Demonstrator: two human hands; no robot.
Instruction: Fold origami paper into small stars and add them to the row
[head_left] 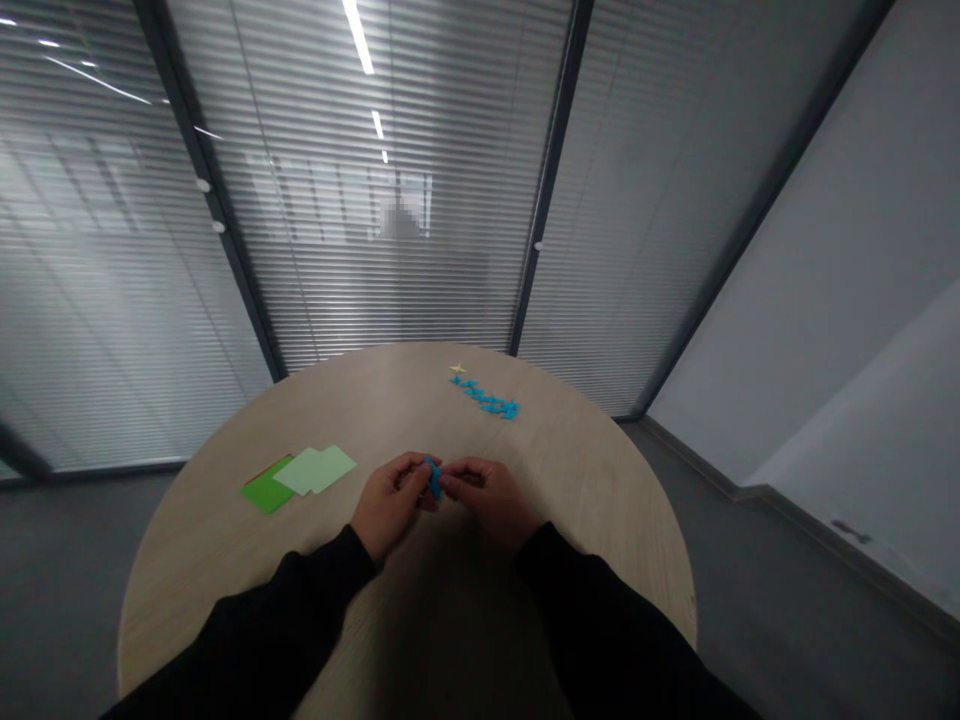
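Observation:
Between my two hands, above the near middle of the table, is a small piece of folded blue paper (434,480). My left hand (391,500) pinches it from the left with thumb and fingers. My right hand (489,495) has its fingertips closed on the paper's right side. Fingers cover much of the piece, so its exact folded shape is hard to make out. Farther back lies a row of small blue folded-paper shapes (487,400) with pointed tips. At the far end of that row sits one pale yellow pointed paper shape (457,369).
A round wooden table (600,500) carries everything. On its left lie pale green paper sheets (319,470), overlapping a brighter green sheet (268,490) with a reddish edge showing. Glass panels with blinds (405,290) stand behind the table, and a white wall (825,300) rises at the right.

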